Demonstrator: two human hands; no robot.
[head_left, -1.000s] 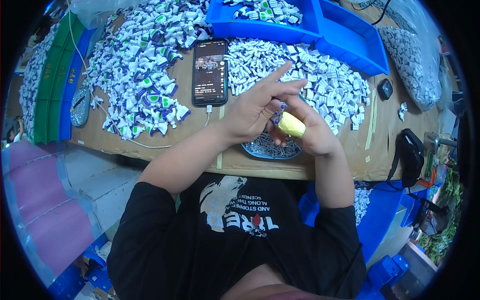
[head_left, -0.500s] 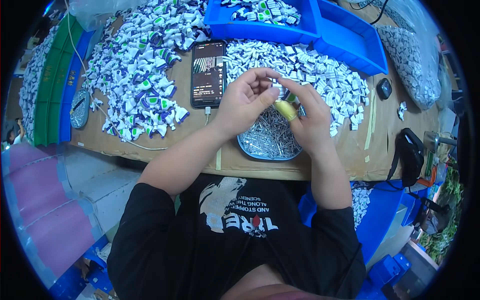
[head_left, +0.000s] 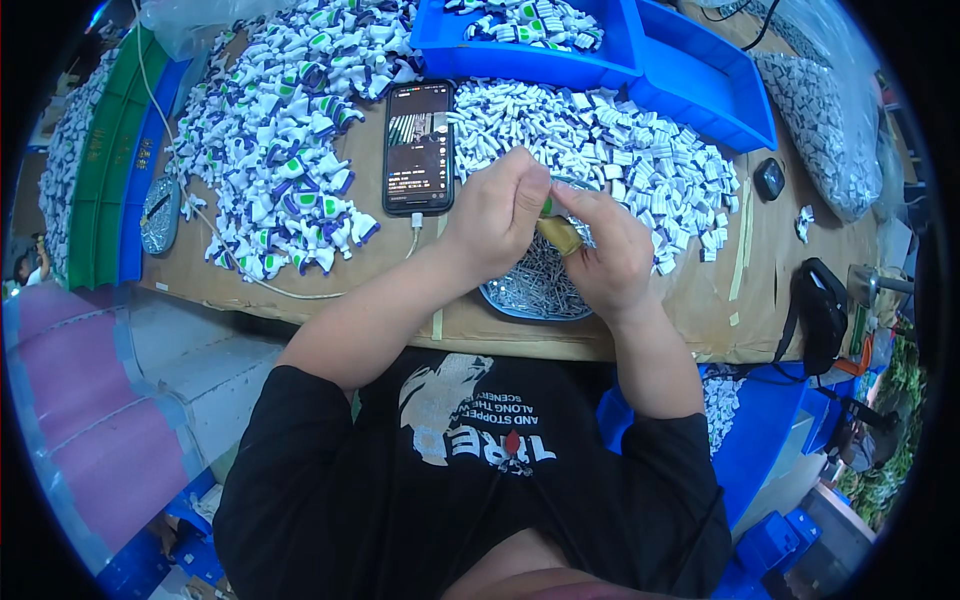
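Note:
My left hand point(head_left: 497, 215) and my right hand point(head_left: 612, 248) meet above a blue bowl point(head_left: 545, 317) of small metal pins point(head_left: 530, 280). Both are closed, fingertips together, around a small toy figure part point(head_left: 547, 206). Only a green bit of it shows; the fingers cover the rest. Yellow tape point(head_left: 560, 235) wraps my right thumb. Beyond my hands spreads a pile of small white parts with dark bands point(head_left: 620, 140). On the left lies a heap of white, purple and green toy figure bodies point(head_left: 290, 160).
A lit phone point(head_left: 418, 150) with a cable point(head_left: 414, 235) lies left of my hands. Blue bins point(head_left: 700, 75) stand at the back. A second dish of pins point(head_left: 160, 215), a black case point(head_left: 768, 178) and a clear bag of parts point(head_left: 825, 140) lie farther out.
My left fingers have curled in from a looser pose, and both hands have turned closer together. The part between them is now more hidden.

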